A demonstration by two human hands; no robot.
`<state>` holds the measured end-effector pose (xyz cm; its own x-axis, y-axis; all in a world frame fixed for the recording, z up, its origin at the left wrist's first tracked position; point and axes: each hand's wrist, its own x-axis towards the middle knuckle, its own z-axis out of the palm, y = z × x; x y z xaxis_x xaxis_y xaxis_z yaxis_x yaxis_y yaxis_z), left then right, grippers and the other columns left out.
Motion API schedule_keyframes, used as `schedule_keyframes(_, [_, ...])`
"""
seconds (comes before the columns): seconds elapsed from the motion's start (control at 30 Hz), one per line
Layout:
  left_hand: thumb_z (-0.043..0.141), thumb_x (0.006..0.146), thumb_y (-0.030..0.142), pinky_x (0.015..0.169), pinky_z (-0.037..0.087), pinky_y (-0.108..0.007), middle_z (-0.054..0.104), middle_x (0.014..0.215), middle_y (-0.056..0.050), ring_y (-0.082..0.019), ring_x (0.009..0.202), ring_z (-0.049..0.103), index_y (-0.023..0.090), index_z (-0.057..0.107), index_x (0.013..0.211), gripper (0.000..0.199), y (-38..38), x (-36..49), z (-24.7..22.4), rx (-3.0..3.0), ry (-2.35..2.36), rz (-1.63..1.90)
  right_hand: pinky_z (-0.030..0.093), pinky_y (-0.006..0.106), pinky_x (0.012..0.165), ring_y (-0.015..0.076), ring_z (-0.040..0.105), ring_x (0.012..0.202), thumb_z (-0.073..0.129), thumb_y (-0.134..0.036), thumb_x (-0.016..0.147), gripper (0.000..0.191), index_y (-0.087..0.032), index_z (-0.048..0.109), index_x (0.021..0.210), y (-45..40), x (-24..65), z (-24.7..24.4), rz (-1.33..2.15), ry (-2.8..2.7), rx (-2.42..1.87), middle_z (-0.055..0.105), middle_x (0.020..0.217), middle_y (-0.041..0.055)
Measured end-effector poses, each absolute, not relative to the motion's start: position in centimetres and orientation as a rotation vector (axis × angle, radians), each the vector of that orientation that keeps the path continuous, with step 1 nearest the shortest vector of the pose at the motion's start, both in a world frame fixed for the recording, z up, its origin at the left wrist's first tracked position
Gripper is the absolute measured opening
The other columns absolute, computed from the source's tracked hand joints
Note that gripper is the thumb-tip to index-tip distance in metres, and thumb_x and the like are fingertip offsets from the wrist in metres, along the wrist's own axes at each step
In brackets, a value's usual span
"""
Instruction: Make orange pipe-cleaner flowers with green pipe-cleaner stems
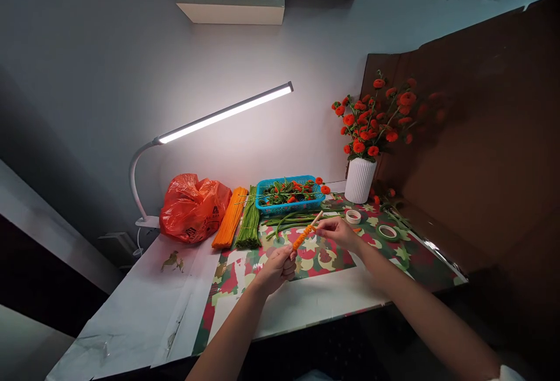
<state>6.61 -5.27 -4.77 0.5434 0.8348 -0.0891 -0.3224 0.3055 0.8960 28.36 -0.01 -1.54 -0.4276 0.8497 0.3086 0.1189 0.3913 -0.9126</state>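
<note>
My left hand point(279, 265) is closed round the lower end of a thin pale stick point(318, 217), which tilts up to the right above the patterned table cover. Orange fuzzy stem point(303, 237) is wound in coils around the stick, just above my left fingers. My right hand point(339, 233) is beside the stick's upper part, its thumb and fingers pinched together at the end of the orange coil. The stick's lower end is hidden inside my left hand.
Behind my hands are green stems point(293, 220) and a blue basket point(268, 209) of flowers. Left are green bundle point(248, 223), orange bundle point(230, 217), red bag point(192, 209) and lamp point(227, 114). Right are tape rolls point(387, 232) and a white vase point(361, 181).
</note>
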Motion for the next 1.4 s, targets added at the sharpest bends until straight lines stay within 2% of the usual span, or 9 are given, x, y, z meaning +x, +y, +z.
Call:
schedule_keyframes(0.13, [0.058,0.075,0.059,0.039,0.009,-0.020,0.017,0.041,0.013,-0.004,0.038,0.009,0.019,0.040,0.063,0.045,-5.5,6.0,-4.8,1.140,0.620,0.692,0.031,0.021,0.046,0.0079,0.042,0.050,0.072,-0.055,0.064,0.043,-0.012,0.070,0.066,1.1,29.3,-1.7,1.337,-1.959,-0.842,0.056,0.057,-0.0005])
schedule_keyframes(0.27, [0.052,0.078,0.061,0.040,0.011,-0.023,0.026,0.040,0.010,-0.005,0.036,0.017,0.017,0.047,0.062,0.047,-5.9,5.9,-4.5,1.385,0.743,0.540,0.036,0.022,0.047,0.0103,0.050,0.051,0.079,-0.047,0.056,0.036,-0.013,0.071,0.063,1.5,31.0,-0.2,1.293,-2.149,-0.882,0.061,0.057,0.0018])
schedule_keyframes(0.5, [0.050,0.074,0.067,0.042,0.010,-0.023,0.026,0.047,0.008,-0.005,0.042,0.020,0.017,0.044,0.059,0.053,-5.7,7.2,-4.6,1.532,1.041,0.762,0.037,0.026,0.057,0.0141,0.053,0.057,0.066,-0.039,0.079,0.025,-0.020,0.072,0.064,-0.6,30.7,1.1,0.277,-2.344,-0.840,0.064,0.060,0.0038])
schedule_keyframes(0.6, [0.051,0.071,0.070,0.040,0.008,-0.022,0.020,0.043,0.011,-0.005,0.038,0.013,0.019,0.041,0.062,0.052,-5.3,7.5,-5.1,1.317,1.055,0.911,0.038,0.028,0.062,0.0161,0.055,0.061,0.060,-0.039,0.084,0.026,-0.021,0.073,0.071,-1.6,29.6,0.2,0.135,-2.194,-0.858,0.064,0.062,0.0045])
schedule_keyframes(0.73, [0.058,0.067,0.068,0.038,0.007,-0.019,0.016,0.041,0.014,-0.003,0.037,0.007,0.020,0.039,0.064,0.051,-5.0,7.4,-5.4,1.083,0.891,1.002,0.038,0.028,0.055,0.0151,0.051,0.056,0.057,-0.043,0.085,0.029,-0.021,0.074,0.080,-1.8,29.2,-0.9,0.356,-2.011,-0.856,0.059,0.059,0.0033])
schedule_keyframes(0.9, [0.060,0.070,0.063,0.038,0.008,-0.019,0.019,0.040,0.013,-0.003,0.036,0.010,0.019,0.040,0.063,0.049,-5.3,7.2,-5.2,1.094,0.720,0.938,0.036,0.025,0.046,0.0116,0.046,0.052,0.064,-0.057,0.073,0.043,-0.015,0.071,0.068,0.1,30.1,-1.2,0.890,-1.928,-0.892,0.057,0.058,0.0025])
schedule_keyframes(1.03, [0.059,0.073,0.061,0.039,0.009,-0.020,0.022,0.042,0.012,-0.003,0.037,0.013,0.018,0.044,0.062,0.048,-5.9,7.0,-4.8,1.217,0.683,0.772,0.035,0.021,0.043,0.0076,0.043,0.046,0.076,-0.053,0.058,0.041,-0.013,0.070,0.063,1.3,31.3,-0.4,1.170,-2.009,-0.935,0.054,0.052,-0.0014])
schedule_keyframes(1.13, [0.054,0.075,0.064,0.039,0.011,-0.022,0.026,0.041,0.010,-0.004,0.036,0.016,0.017,0.047,0.063,0.049,-6.2,6.9,-4.5,1.333,0.740,0.670,0.038,0.022,0.044,0.0097,0.050,0.048,0.081,-0.046,0.053,0.037,-0.012,0.071,0.060,1.0,32.0,1.0,1.184,-2.029,-0.938,0.059,0.055,0.0017])
schedule_keyframes(1.4, [0.046,0.076,0.068,0.040,0.009,-0.024,0.025,0.043,0.010,-0.006,0.038,0.017,0.018,0.047,0.065,0.051,-5.9,6.6,-4.2,1.491,0.898,0.601,0.034,0.022,0.045,0.0112,0.049,0.050,0.072,-0.048,0.069,0.033,-0.016,0.075,0.066,-0.2,32.3,2.8,0.695,-2.252,-0.781,0.063,0.056,0.0049])
